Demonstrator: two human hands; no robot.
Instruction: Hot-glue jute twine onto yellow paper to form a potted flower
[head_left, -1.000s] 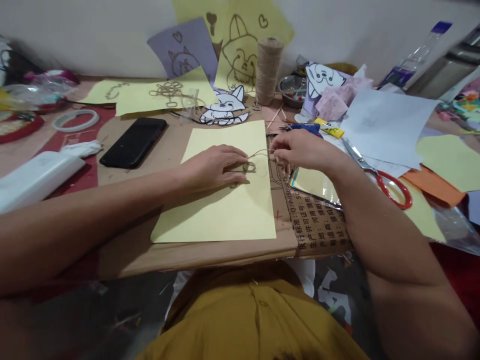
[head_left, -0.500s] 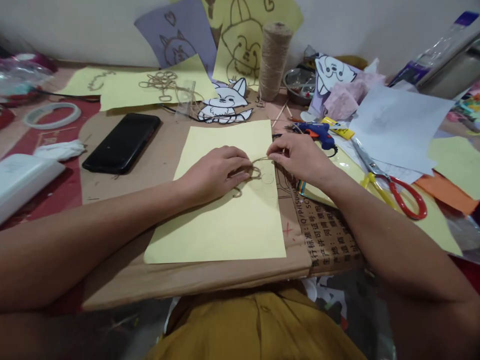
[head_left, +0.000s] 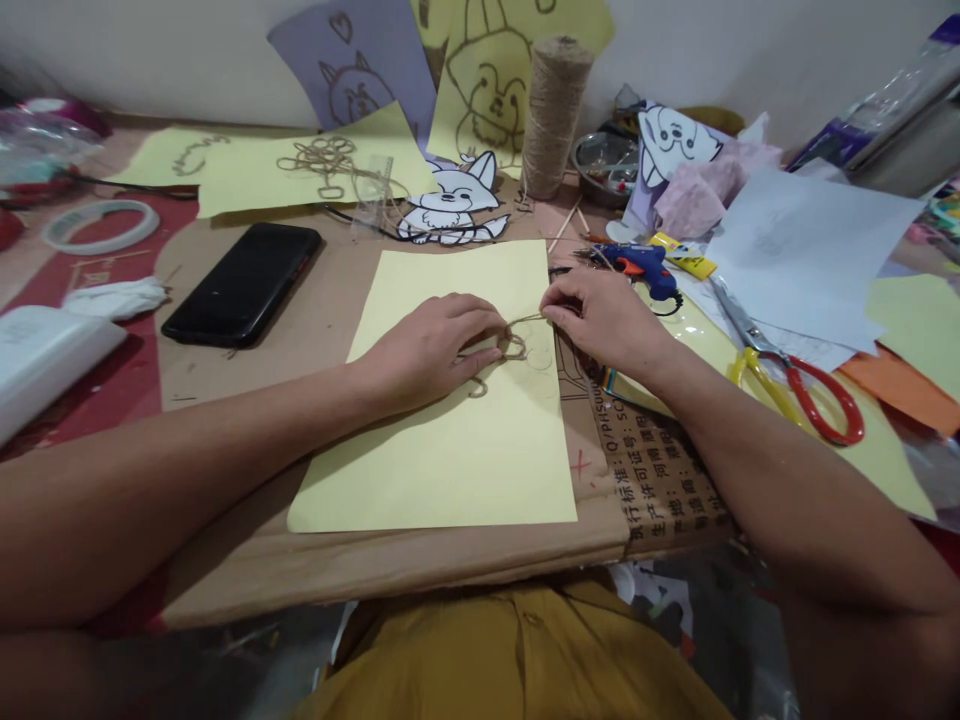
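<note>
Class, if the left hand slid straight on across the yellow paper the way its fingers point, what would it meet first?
Probably the brown twine loop just beyond the left hand; the right hand comes roughly next, though depth is hard to judge.

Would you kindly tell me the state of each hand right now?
Left hand: partly open, resting on the yellow sheet by the twine.
Right hand: closed, pinching a strand of the twine.
</note>
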